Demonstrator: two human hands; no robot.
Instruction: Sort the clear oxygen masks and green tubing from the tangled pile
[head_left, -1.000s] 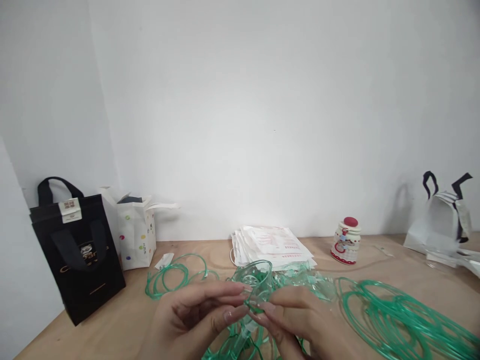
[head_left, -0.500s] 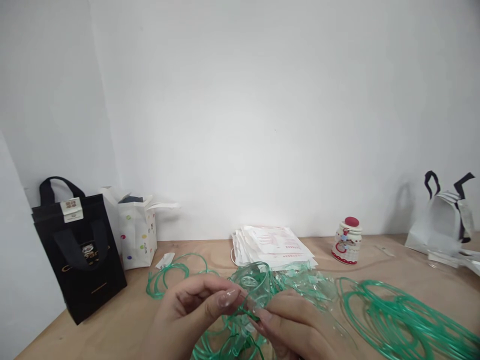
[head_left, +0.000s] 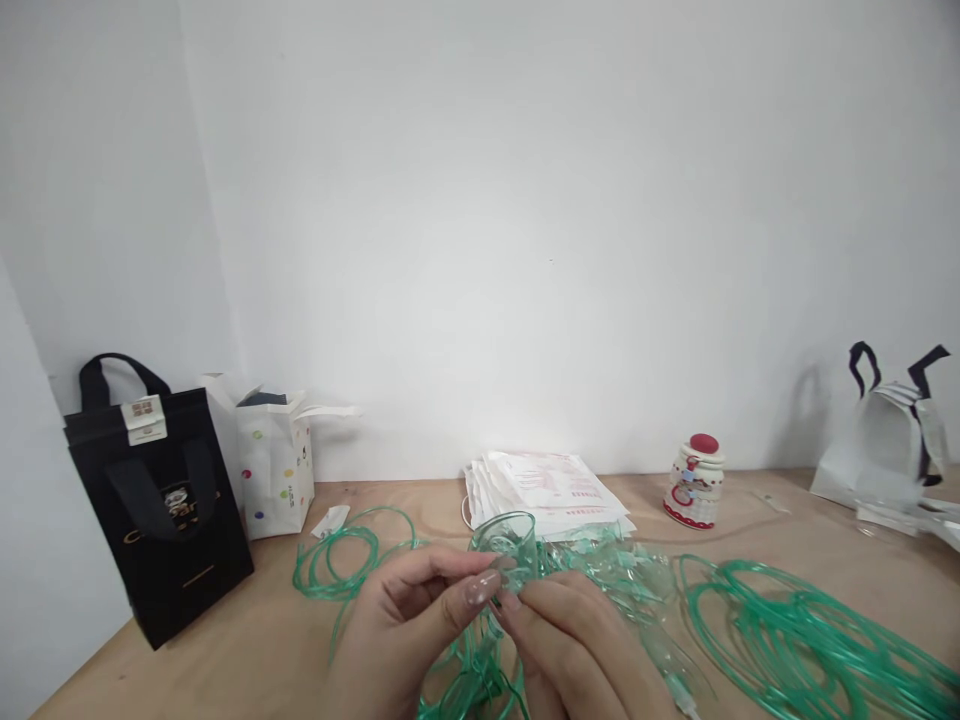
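Observation:
My left hand (head_left: 409, 620) and my right hand (head_left: 577, 645) meet low in the middle of the view, fingertips pinched together on a clear green plastic mask (head_left: 508, 548) with thin green tubing attached. The mask's cup rises just above my fingers. More green tubing (head_left: 465, 685) hangs and loops beneath both hands. A heap of further clear green masks (head_left: 615, 570) lies just behind my right hand on the wooden table (head_left: 225, 650).
Coils of green tubing lie at the left (head_left: 337, 560) and right (head_left: 787, 640). A stack of white packets (head_left: 547, 490) and a small red-topped jar (head_left: 696, 482) sit by the wall. A black bag (head_left: 157, 500), a dotted white bag (head_left: 274, 465) and a white bag (head_left: 885, 440) stand at the sides.
Both hands have drawn closer together and risen slightly on the mask. The tubing under them has shifted, and the mask's cup now stands more upright above the fingers.

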